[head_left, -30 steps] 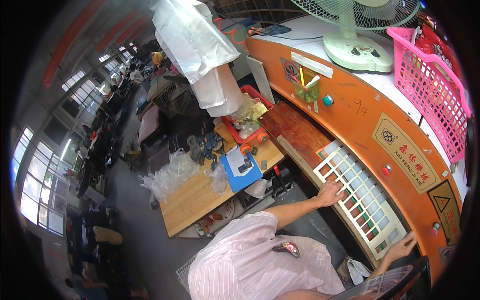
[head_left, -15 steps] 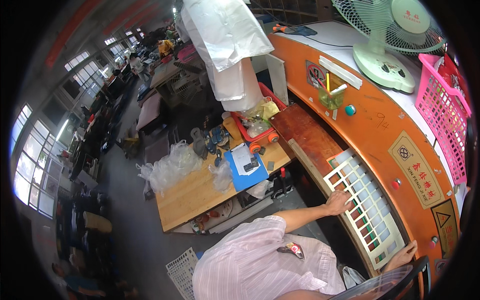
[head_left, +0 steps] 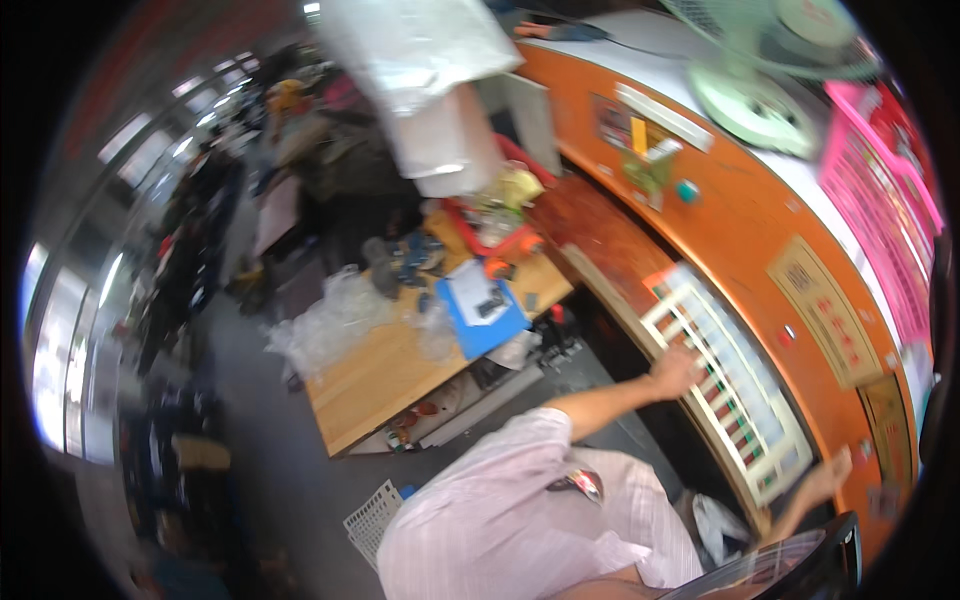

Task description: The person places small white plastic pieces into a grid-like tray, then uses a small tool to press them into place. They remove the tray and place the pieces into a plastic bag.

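A white lattice frame with rows of rectangular openings lies on the machine bed, beneath the orange machine front. My left hand rests at its near long edge, fingers curled over the bars. Red and green strips show through the openings beside that hand. Just past the frame's right end, my right hand is raised off it, fingers stretched toward the orange panel near a small button. It holds nothing that I can see. Motion blur softens both hands.
A wooden table to the left carries plastic bags, a blue clipboard and a red basket. A pale green fan and a pink basket stand on top of the machine. A dark curved rim blocks the lower right.
My right hand has left the frame's right corner and moved up toward the orange panel, its fingers now stretched out. My left hand stays at the frame. The whole view has shifted slightly and blurred.
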Motion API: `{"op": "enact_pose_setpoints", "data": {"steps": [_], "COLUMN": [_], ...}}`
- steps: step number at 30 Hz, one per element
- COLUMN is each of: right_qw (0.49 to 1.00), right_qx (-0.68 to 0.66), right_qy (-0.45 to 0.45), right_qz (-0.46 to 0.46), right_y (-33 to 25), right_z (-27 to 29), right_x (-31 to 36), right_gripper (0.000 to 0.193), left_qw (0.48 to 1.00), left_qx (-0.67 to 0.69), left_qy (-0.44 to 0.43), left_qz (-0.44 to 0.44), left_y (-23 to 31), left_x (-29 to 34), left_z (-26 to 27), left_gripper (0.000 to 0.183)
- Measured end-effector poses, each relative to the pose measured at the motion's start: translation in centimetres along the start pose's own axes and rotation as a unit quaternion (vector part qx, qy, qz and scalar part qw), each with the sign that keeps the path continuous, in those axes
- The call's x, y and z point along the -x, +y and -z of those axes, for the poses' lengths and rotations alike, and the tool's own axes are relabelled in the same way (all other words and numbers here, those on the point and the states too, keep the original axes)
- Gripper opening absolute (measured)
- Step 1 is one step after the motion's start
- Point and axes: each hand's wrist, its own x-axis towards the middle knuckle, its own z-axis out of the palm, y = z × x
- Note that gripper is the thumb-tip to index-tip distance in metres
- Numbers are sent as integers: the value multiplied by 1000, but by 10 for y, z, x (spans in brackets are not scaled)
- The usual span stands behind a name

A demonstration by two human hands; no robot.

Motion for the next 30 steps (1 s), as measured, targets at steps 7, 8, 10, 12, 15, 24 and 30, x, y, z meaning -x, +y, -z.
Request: {"op": "enact_pose_setpoints", "data": {"steps": [7,8,10,12,15,24,30], "right_qw": [984,985,976,974,970,969,965], "right_qx": [-110,-115,-137,-135,-129,-82,-85], "right_qy": [-134,-129,-170,-181,-208,-231,-247], "right_qz": [-43,5,1,21,14,-42,34], "right_y": [-86,-100,-125,-143,-159,-148,-165], "right_z": [-50,-59,-73,-87,-101,-118,-177], "right_x": [94,101,111,120,133,146,136], "right_gripper": [27,26,23,22,23,24,38], "left_qw": [999,998,999,1000,1000,999,996], "left_qx": [-49,-55,-28,0,22,-2,-12], "left_qy": [-19,-18,-25,-27,3,-34,-83], "left_qz": [-8,-16,-5,8,-13,-16,-6], "left_y": [6,8,11,12,9,-10,-7], "left_x": [-5,-8,-12,-16,-18,7,52], "left_z": [8,9,12,13,9,0,28], "left_gripper": [27,27,27,27,26,29,24]}}
